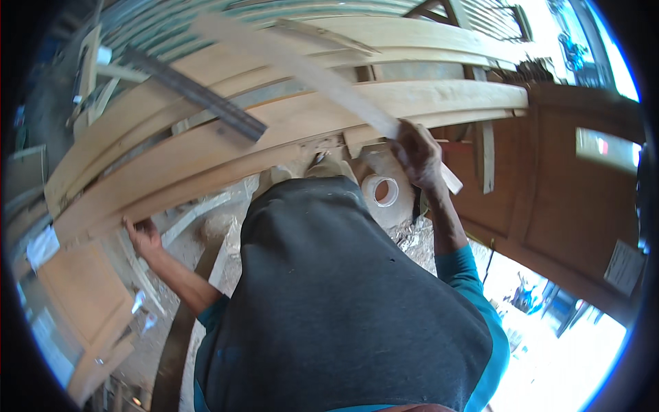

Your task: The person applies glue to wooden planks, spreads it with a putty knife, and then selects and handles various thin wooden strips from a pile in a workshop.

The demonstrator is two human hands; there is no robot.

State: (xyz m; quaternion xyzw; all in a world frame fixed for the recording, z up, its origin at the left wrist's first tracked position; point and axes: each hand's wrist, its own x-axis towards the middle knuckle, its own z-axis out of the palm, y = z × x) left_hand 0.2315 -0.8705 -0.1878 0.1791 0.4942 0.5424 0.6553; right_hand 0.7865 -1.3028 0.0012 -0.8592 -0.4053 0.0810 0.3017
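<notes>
My right hand (417, 154) is closed round a long, pale, flat strip (309, 74), whose far part is smeared by motion. The strip slants up to the left over the planks, and its short end sticks out below the hand. At the left, my left hand (144, 239) has its fingers curled at the near edge of a long wooden plank (295, 127), touching it. Across that plank lies a dark, straight flat bar (195, 95), apart from both hands. Behind it runs another long wooden plank (412, 34).
A thin wood offcut (328, 36) rests on the far plank. Below the near plank, a round white tub (381, 190) stands near my feet. Brown panelled wood (501, 165) stands at the right, and a lighter wooden panel (86, 292) at the lower left.
</notes>
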